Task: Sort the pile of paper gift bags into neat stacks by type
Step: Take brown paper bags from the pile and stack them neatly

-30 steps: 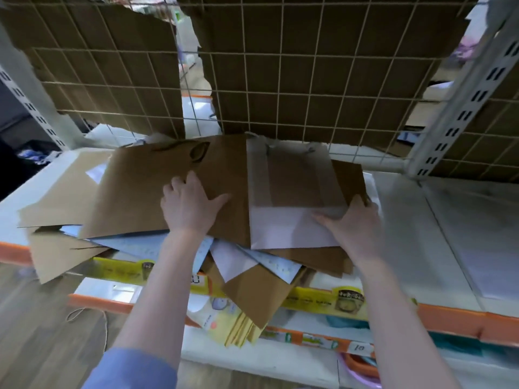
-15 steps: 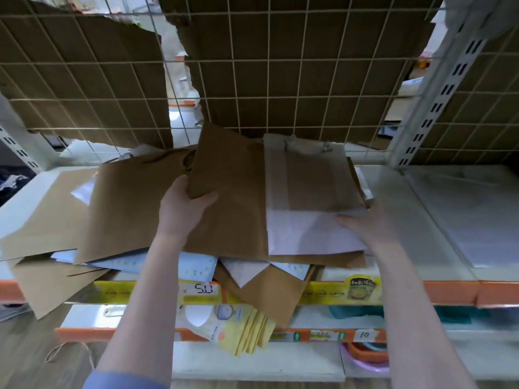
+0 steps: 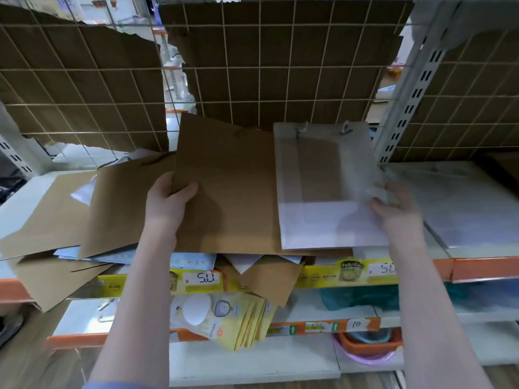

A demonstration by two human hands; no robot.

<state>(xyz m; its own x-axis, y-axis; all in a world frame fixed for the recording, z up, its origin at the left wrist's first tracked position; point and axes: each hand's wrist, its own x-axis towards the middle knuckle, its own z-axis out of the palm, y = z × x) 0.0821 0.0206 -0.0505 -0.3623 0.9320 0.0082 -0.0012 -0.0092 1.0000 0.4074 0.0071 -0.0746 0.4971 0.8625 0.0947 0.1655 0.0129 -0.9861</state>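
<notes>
A messy pile of flat paper gift bags lies on a white shelf [image 3: 463, 209]. My left hand [image 3: 165, 200] grips the left edge of a large brown bag [image 3: 233, 186], thumb on top, and that edge is raised off the pile. My right hand [image 3: 393, 209] holds the right edge of a white bag with a clear window [image 3: 323, 192], which lies on the brown one. More brown bags [image 3: 50, 217] spread to the left, and white and pale blue ones [image 3: 118, 255] stick out underneath. One brown bag [image 3: 269, 279] hangs over the shelf's front edge.
A wire grid backed by torn cardboard [image 3: 266, 71] closes the back of the shelf. A white slotted upright [image 3: 412, 88] stands at the right. Yellow price strips [image 3: 351, 272] run along the front edge. Yellow packets [image 3: 238, 318] and coloured bowls [image 3: 368, 343] sit on the lower shelf.
My left hand went from lying flat on the brown bag to gripping its left edge and lifting it. My right hand slid to the white bag's right edge. The view shifted.
</notes>
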